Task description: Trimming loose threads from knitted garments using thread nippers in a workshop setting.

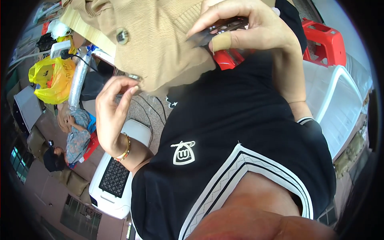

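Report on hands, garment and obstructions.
Left hand at corner of tan garment, by button; grip unclear. Right hand holding dark pointed tool. No obstruction visible there.

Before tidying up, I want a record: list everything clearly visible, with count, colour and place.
knit garment: 1, tan, upper centre
buttons: 2, dark-and-pale, on the garment
pointed tool: 1, dark, upper centre
plastic piece: 1, red, below tool
stool: 1, red, upper right
plastic item: 1, translucent white, right
bag: 1, yellow, upper left
roll: 1, silver, beside bag
grilled unit: 1, white and black, lower left
co-worker: 1, grey-blue clothing, left
shirt: 1, black, centre
left hand: 1, bare, pinching garment edge
right hand: 1, tan thumb plaster, holding tool
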Demonstrator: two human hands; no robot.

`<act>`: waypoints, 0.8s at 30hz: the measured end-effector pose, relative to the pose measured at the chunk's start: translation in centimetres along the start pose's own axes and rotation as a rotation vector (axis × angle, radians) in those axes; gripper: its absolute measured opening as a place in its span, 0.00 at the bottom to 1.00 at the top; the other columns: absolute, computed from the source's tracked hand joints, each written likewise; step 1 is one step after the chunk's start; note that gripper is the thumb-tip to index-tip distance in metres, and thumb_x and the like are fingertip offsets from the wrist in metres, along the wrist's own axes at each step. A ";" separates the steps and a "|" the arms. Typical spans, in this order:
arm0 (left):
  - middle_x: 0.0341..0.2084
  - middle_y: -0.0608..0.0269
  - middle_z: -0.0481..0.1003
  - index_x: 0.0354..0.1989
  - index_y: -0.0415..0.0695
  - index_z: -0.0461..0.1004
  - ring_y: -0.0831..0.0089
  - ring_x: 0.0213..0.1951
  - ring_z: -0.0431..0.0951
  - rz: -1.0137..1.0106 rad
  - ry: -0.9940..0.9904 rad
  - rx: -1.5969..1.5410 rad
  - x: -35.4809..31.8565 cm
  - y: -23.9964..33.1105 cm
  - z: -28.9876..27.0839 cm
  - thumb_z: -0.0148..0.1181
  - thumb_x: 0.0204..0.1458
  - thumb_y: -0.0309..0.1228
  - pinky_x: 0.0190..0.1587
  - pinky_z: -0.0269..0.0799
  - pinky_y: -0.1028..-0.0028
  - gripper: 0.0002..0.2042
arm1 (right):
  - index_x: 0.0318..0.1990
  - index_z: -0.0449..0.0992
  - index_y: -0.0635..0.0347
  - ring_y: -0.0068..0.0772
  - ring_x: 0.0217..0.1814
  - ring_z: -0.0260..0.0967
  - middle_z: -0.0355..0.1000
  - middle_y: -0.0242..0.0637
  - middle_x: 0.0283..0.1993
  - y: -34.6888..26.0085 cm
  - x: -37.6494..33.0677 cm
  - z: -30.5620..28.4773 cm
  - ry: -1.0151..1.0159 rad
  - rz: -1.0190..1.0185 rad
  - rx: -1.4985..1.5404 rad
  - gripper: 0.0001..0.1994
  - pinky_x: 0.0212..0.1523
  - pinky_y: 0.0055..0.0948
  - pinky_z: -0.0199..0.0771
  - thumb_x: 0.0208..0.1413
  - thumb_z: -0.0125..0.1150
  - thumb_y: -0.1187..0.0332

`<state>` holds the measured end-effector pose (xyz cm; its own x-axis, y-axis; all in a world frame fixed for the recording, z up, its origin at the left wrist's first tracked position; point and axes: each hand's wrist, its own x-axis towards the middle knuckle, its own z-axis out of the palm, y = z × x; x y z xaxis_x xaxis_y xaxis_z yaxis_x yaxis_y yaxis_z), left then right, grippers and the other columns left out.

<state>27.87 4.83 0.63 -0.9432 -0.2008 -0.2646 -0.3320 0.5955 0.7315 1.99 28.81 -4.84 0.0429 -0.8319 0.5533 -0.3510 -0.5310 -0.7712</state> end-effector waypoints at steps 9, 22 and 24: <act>0.33 0.67 0.77 0.41 0.40 0.83 0.83 0.29 0.71 0.328 0.699 -0.049 5.4 1.0 3.3 0.70 0.53 0.22 0.31 0.65 0.83 0.08 | 0.51 0.81 0.66 0.28 0.41 0.75 0.79 0.39 0.41 1.9 0.4 1.4 0.175 -0.239 0.006 0.16 0.42 0.26 0.74 0.55 0.72 0.73; 0.40 0.60 0.81 0.51 0.39 0.79 0.76 0.39 0.81 0.370 0.743 -0.058 7.2 -1.0 5.0 0.59 0.61 0.19 0.43 0.76 0.76 0.11 | 0.50 0.79 0.62 0.42 0.34 0.70 0.70 0.40 0.35 -1.0 4.8 2.3 0.196 -0.021 -0.569 0.16 0.34 0.35 0.70 0.53 0.69 0.71; 0.40 0.60 0.81 0.50 0.39 0.79 0.77 0.38 0.81 0.402 0.743 -0.033 7.4 -1.1 5.0 0.59 0.61 0.19 0.43 0.76 0.77 0.11 | 0.50 0.79 0.62 0.42 0.35 0.71 0.70 0.41 0.35 0.0 4.4 2.3 0.211 -0.082 -0.699 0.17 0.35 0.35 0.71 0.53 0.70 0.71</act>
<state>21.27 6.55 -5.24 -0.7476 -0.4447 0.4934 0.0409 0.7106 0.7024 4.36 24.79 -3.13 -0.0612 -0.7078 0.7037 -0.8721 -0.3050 -0.3826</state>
